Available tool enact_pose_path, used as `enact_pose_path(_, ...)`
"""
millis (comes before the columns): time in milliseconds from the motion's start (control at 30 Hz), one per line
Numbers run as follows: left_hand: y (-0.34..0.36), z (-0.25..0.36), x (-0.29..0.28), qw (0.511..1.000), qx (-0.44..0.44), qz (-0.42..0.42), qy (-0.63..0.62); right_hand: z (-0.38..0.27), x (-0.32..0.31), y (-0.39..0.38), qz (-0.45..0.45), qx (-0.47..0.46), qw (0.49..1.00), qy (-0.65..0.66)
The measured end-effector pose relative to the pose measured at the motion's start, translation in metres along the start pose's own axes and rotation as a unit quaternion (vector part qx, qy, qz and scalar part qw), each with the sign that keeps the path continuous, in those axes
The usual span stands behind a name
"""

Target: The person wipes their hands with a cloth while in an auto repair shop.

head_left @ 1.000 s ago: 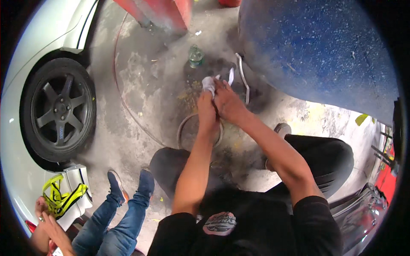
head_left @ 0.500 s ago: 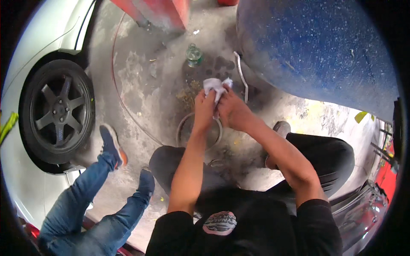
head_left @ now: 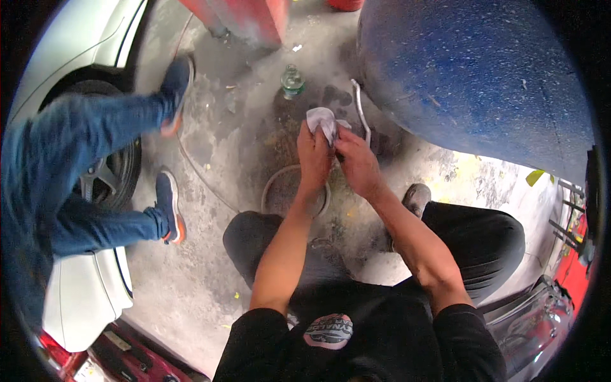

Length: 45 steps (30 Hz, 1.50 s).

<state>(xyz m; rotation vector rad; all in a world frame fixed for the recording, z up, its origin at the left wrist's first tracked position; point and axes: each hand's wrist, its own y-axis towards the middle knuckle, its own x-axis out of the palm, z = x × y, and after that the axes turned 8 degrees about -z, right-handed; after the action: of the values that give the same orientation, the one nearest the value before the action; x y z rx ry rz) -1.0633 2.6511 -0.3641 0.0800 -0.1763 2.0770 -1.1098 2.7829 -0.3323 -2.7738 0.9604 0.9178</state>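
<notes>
A crumpled whitish cloth [head_left: 322,120] is bunched between my two hands in front of me, above the concrete floor. My left hand [head_left: 313,153] grips its left side, with the fingers curled round it. My right hand [head_left: 358,159] closes on the cloth's right side, fingertips pressed together near the left ones. Whether anything is wrapped inside the cloth cannot be seen. Below my hands a round hoop-like rim [head_left: 267,191] lies on the floor, partly covered by my left forearm. Beyond the cloth stands a clear bottle [head_left: 292,83] with greenish liquid at its base.
A bent silver metal tube [head_left: 360,108] lies beside a large blue drum-like object [head_left: 471,70] on the right. At left, a person in jeans [head_left: 108,232] stands by a white car [head_left: 89,286]. A thin hose [head_left: 197,170] runs over the floor. Red objects [head_left: 254,19] stand at the back.
My hands have turned the cloth and shifted slightly, still gripping it. The person in jeans has stepped forward along the white car, now covering much of its wheel.
</notes>
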Motion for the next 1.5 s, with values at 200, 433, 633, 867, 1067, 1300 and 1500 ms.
enact_pose_path(200,0.02,0.035,-0.019,0.933,-0.277,0.134,-0.189,-0.041,-0.019,0.023,0.003,0.169,0.686,0.708)
enact_pose_path(433,-0.006,0.038,0.014,0.987,-0.059,-0.021,0.147,-0.034,-0.006,0.06,0.065,0.139,0.799,0.581)
enact_pose_path(633,-0.025,0.02,0.015,0.976,-0.102,-0.066,0.18,-0.005,0.005,0.064,0.057,0.151,0.802,0.575)
enact_pose_path(867,-0.009,0.007,0.006,0.967,-0.137,-0.015,0.212,-0.024,0.015,0.051,0.08,0.178,0.774,0.602)
enact_pose_path(1067,-0.005,0.002,0.016,0.975,-0.146,0.002,0.165,-0.026,0.005,0.045,0.11,0.146,0.773,0.607)
enact_pose_path(1300,0.02,0.024,-0.02,0.986,-0.148,0.031,-0.075,-0.029,-0.015,0.041,0.087,0.082,0.641,0.758)
enact_pose_path(1500,-0.02,0.031,0.017,0.979,-0.065,-0.076,0.178,-0.014,-0.007,0.059,0.037,0.144,0.814,0.562)
